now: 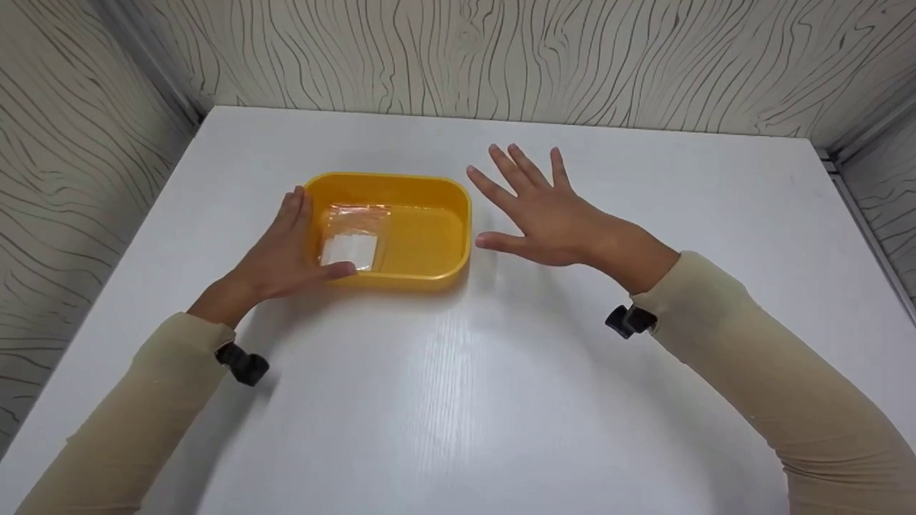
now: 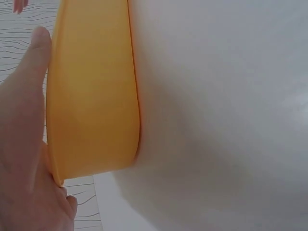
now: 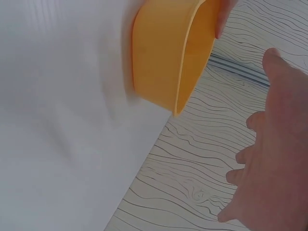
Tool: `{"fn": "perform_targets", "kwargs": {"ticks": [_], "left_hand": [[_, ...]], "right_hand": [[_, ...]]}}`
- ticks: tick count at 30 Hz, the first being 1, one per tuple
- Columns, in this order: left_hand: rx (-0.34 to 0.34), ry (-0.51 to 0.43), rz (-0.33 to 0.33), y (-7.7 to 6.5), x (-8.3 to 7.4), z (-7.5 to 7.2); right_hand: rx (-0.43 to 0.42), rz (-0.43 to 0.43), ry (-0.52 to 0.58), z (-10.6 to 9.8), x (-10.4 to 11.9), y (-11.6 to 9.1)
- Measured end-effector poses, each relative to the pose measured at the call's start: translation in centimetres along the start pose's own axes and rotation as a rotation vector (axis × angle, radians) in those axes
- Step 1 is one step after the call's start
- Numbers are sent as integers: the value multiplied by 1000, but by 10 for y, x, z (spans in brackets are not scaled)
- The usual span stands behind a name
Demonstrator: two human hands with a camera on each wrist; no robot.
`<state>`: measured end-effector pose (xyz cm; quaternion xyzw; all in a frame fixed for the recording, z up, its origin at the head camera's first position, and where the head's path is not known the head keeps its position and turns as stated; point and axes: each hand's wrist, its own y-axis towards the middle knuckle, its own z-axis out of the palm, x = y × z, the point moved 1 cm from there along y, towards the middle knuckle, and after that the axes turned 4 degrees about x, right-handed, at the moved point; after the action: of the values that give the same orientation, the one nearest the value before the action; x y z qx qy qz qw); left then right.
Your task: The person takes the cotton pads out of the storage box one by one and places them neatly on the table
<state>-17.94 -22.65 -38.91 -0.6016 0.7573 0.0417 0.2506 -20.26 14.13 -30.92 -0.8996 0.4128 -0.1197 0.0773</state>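
A yellow plastic basin with rounded corners stands on the white table. Inside, at its left, lies a clear plastic packet with white pieces in it. My left hand grips the basin's left end, thumb over the near rim and fingers along the left side. The left wrist view shows the left hand close against the basin's rim. To the right of the basin, my right hand is spread in the air, holding nothing, its thumb tip near the right wall.
The white table ends at the back against a wall with a dark wavy-line pattern. Metal frame rails run along the corners. Each sleeve cuff carries a small black clip-like mount.
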Motion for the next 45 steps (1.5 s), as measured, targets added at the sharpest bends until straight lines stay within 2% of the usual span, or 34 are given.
{"fn": "perform_targets", "kwargs": {"ticks": [13,24,31,40,45], "left_hand": [[-9,6,8,5,-18,10],[-15,26,34,7,-26,14],[-2,21,11,7,-29,17],[-7,12,12,8,-31,18],[-13,16,26,9,-31,18]], "right_hand": [[8,4,29,-2,9,13],[30,3,69,-3,20,30],[33,-4,136,-4,28,41],[59,12,268,-4,37,56],[66,-11,326,-7,40,65]]}}
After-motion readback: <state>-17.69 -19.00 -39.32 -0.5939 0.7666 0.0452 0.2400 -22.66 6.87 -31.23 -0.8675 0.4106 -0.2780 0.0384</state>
